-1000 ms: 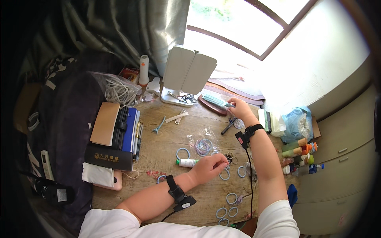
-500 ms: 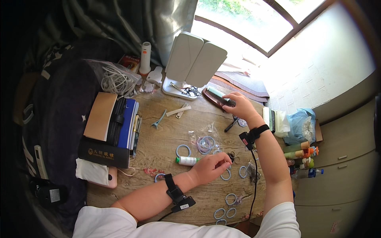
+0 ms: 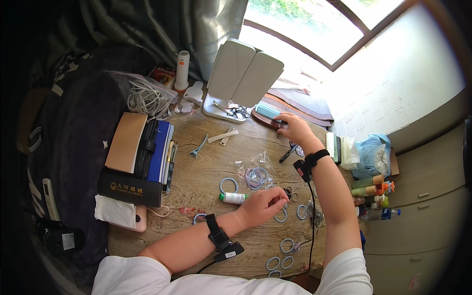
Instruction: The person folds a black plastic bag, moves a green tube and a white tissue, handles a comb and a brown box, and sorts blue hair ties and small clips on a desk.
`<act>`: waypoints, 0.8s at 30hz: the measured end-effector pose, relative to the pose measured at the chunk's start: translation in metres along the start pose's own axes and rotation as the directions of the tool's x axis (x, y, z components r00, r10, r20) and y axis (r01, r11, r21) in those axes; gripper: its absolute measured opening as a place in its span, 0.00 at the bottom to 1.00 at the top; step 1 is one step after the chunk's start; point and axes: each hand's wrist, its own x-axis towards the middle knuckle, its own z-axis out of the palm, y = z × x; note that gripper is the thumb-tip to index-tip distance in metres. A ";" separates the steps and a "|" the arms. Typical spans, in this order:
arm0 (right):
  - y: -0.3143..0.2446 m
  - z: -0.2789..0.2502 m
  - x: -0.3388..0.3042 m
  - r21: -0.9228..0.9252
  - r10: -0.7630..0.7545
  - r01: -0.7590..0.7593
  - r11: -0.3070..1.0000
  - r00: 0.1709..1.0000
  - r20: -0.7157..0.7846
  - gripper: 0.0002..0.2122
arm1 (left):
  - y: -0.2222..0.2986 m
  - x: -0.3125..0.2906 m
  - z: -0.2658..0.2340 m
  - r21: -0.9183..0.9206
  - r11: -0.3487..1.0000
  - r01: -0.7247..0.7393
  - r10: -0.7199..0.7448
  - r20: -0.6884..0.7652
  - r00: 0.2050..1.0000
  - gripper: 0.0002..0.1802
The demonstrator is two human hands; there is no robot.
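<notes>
From up here I'm watching the right hand (image 3: 296, 129) resting at the near end of a pale blue comb (image 3: 268, 111); its thumb and fingers are bending around that end, but I'm not managing to tell whether they're pinching it. The comb is lying at ten o'clock from this hand, its long axis running from ten to four, so its near end is pointing at the palm. A brown curved piece (image 3: 266, 122) is sitting right along it. A dark pen (image 3: 287, 153) is lying near six o'clock. The left hand (image 3: 264, 202) is waiting well apart, with the comb lying at its twelve o'clock; its fingers are curling loosely, the inside hiding from me, and a green-capped white tube (image 3: 233, 197) is lying at nine.
</notes>
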 end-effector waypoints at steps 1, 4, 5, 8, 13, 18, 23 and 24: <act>-0.001 0.000 0.001 0.008 -0.003 0.003 1.000 1.000 0.004 0.18 | 0.000 0.000 0.000 0.003 1.000 0.001 -0.001 -0.001 1.000 0.07; -0.002 -0.002 0.004 0.017 -0.014 0.013 1.000 0.999 0.029 0.17 | 0.001 0.000 0.000 0.004 1.000 0.003 -0.003 -0.004 1.000 0.07; -0.002 -0.002 0.005 0.017 -0.013 0.013 1.000 1.000 0.027 0.17 | 0.001 0.000 0.000 0.001 1.000 0.004 -0.004 -0.006 1.000 0.07; -0.002 0.000 0.011 0.005 0.006 -0.006 1.000 0.999 0.033 0.17 | -0.002 0.001 0.001 -0.005 1.000 -0.005 0.005 -0.012 1.000 0.07; -0.001 0.000 0.020 -0.014 0.006 -0.005 1.000 0.998 0.055 0.17 | -0.005 0.000 0.003 -0.023 1.000 -0.006 0.006 -0.001 1.000 0.07; 0.006 0.001 0.021 0.052 -0.008 0.005 0.999 0.998 0.059 0.19 | -0.003 0.000 0.002 -0.024 1.000 0.002 -0.003 -0.022 1.000 0.07; 0.014 0.003 0.017 0.085 -0.014 0.020 0.996 0.997 -0.076 0.23 | -0.002 0.001 0.001 -0.016 1.000 -0.012 0.012 -0.019 1.000 0.07; 0.013 0.000 0.016 0.097 0.049 -0.042 0.994 0.997 -0.062 0.24 | -0.002 0.001 0.001 -0.016 1.000 -0.012 0.012 -0.020 1.000 0.07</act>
